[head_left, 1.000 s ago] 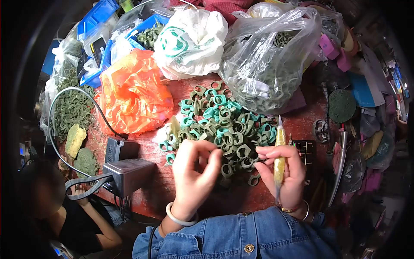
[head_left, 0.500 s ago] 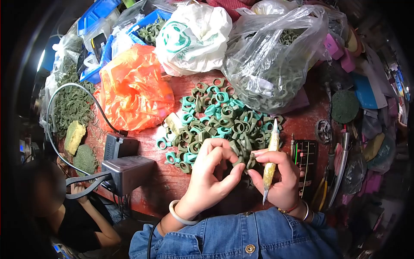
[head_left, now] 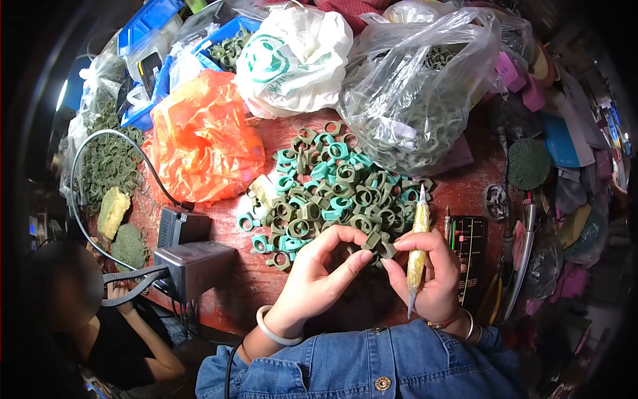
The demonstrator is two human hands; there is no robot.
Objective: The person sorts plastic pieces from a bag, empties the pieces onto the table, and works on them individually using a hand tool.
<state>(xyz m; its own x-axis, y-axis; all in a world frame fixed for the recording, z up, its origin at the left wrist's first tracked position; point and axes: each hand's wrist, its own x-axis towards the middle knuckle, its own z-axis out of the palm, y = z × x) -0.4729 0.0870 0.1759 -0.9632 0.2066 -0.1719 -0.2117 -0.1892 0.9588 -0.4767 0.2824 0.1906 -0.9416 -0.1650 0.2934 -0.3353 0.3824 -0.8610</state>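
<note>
My left hand (head_left: 316,282) pinches a dark green ring (head_left: 373,239) between thumb and forefinger, just over the near edge of the pile. A pointed pen-like tool (head_left: 418,256) with a yellowish wrapped handle sits upright in my right hand (head_left: 435,286). The thumb and forefinger of that hand touch a second dark green piece (head_left: 387,248), beside the first; whether the two pieces are joined I cannot make out. Beyond my hands lies a heap of dark green and turquoise rings (head_left: 332,183) on the red tabletop (head_left: 246,292).
An orange bag (head_left: 206,139), a white bag (head_left: 299,63) and a clear bag of green rings (head_left: 419,113) line the back. At left stand a dark box-shaped device (head_left: 196,263) with cables and a sponge (head_left: 114,213). Another person (head_left: 126,339) sits at lower left.
My left fingers have turned the ring, so its flat face now shows, and the left forefinger is straighter. The right hand and the pen-like tool have barely moved.
</note>
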